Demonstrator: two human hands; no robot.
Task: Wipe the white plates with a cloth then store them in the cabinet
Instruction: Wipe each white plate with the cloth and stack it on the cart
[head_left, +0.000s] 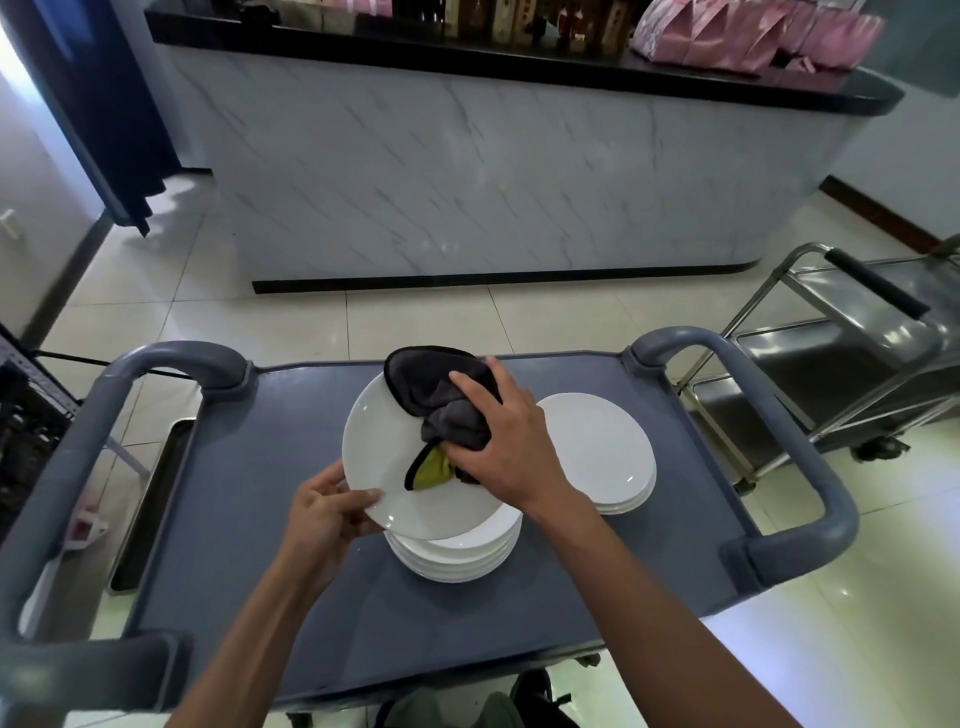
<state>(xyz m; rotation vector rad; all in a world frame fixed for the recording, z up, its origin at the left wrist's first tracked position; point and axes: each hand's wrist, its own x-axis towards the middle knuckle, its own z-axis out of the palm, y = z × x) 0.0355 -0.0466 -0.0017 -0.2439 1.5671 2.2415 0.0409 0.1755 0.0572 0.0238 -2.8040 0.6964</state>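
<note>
Left hand (332, 512) pinches the seemingly tilted plate (387, 457); right hand (506, 436) grips the cloth (447, 402).

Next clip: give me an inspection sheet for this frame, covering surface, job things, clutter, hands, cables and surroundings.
Surface: grey cart top, handles at both ends.
Job's things: tilted plate above the near stack; second stack to its right; grey cloth on the tilted plate. No cabinet seen.
Clutter: nothing seen on the cart top.
Hands: left hand grips the plate's rim; right hand holds the cloth against the plate.
Cables: nothing seen.
Surroundings: marble-look counter ahead, pink packs on it; steel trolley at right; tiled floor.
</note>
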